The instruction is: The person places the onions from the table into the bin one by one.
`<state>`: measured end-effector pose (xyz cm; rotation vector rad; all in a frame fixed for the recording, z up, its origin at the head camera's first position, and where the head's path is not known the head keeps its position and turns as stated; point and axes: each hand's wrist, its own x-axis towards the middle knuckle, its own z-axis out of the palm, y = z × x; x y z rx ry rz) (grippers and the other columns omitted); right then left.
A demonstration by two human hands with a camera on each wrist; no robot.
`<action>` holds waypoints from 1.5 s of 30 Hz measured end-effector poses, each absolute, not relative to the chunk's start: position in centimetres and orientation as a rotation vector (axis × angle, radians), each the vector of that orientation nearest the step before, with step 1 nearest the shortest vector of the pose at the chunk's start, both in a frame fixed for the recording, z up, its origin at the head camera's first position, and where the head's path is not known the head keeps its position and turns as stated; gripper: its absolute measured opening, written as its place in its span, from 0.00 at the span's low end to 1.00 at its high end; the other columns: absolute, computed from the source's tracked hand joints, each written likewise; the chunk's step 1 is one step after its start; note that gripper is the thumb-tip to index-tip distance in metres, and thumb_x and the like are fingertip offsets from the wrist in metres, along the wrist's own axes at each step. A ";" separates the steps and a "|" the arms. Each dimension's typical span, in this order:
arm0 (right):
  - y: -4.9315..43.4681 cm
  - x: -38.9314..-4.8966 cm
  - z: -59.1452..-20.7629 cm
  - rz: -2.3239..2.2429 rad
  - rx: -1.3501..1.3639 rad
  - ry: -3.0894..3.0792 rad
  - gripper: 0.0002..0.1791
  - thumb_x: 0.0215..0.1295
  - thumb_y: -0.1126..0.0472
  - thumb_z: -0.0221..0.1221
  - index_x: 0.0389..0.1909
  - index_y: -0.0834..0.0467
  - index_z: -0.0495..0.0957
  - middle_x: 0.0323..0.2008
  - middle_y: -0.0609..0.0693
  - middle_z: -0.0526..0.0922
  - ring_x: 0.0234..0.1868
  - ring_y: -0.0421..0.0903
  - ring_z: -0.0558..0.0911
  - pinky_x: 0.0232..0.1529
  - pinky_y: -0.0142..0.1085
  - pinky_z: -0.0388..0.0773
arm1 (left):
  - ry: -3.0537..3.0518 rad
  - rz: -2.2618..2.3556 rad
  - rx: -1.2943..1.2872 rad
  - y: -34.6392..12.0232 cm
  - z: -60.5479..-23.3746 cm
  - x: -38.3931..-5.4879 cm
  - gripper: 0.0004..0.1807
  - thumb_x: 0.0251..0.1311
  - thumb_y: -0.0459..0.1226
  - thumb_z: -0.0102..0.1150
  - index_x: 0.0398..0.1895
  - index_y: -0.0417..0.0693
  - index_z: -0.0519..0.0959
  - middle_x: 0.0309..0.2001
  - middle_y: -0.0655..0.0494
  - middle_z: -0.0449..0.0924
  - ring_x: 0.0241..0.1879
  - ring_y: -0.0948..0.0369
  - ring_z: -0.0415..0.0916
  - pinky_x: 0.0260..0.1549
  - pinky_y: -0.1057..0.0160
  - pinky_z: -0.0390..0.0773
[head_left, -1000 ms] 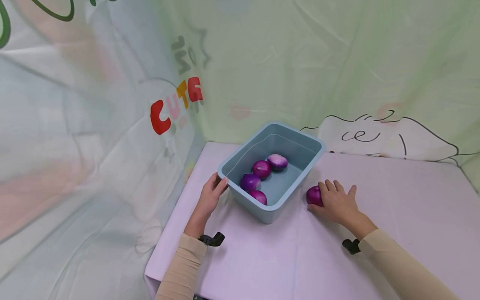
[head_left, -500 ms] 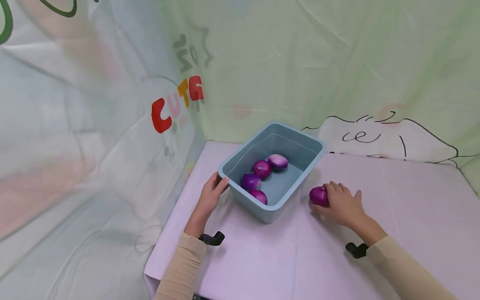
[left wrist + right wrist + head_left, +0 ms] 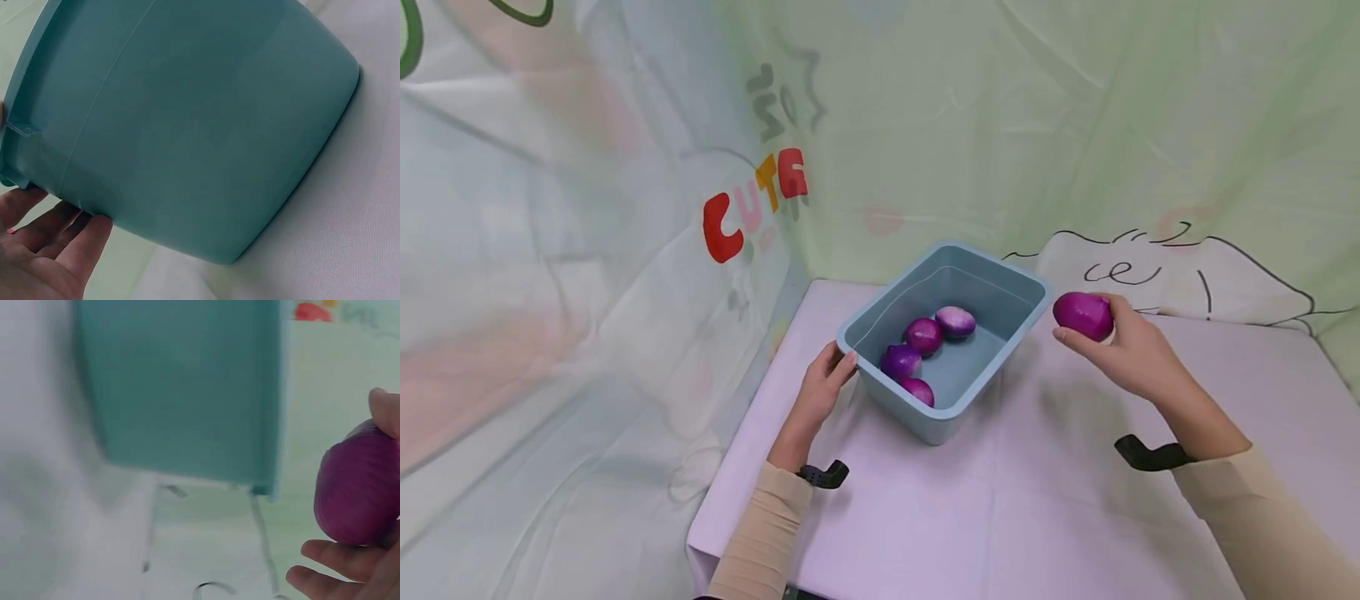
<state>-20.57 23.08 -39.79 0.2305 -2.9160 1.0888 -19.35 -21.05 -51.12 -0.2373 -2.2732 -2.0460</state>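
Observation:
My right hand (image 3: 1138,350) holds a red onion (image 3: 1082,316) in the air, just right of the bin's rim, thumb on the near side. In the right wrist view the onion (image 3: 357,487) sits between the thumb and fingers. A blue-grey plastic bin (image 3: 981,379) stands at an angle on the table. Several red onions (image 3: 923,336) lie inside it along its left side. At its near left corner my left hand (image 3: 820,392) grips the rim, thumb on top. The left wrist view shows those fingers (image 3: 94,244) against the bin's outer wall (image 3: 206,125).
A pale lilac cloth (image 3: 910,517) covers the table. Printed fabric hangs as a wall on the left (image 3: 587,333) and along the back (image 3: 925,125), close behind the bin. Each wrist carries a black camera mount, such as the right one (image 3: 1150,454).
My right hand has closed round the onion, lifted it off the table and moved it up and slightly right. My left hand and the bin stay put.

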 end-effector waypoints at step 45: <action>6.0 -34.9 -37.3 0.887 1.245 -3.738 0.55 0.64 0.31 0.64 0.77 0.66 0.58 0.68 0.61 0.68 0.69 0.63 0.68 0.61 0.60 0.76 | -2.312 -2.026 -0.253 -21.5 -51.3 -19.8 0.36 0.74 0.53 0.60 0.79 0.50 0.64 0.73 0.52 0.69 0.70 0.54 0.69 0.64 0.55 0.73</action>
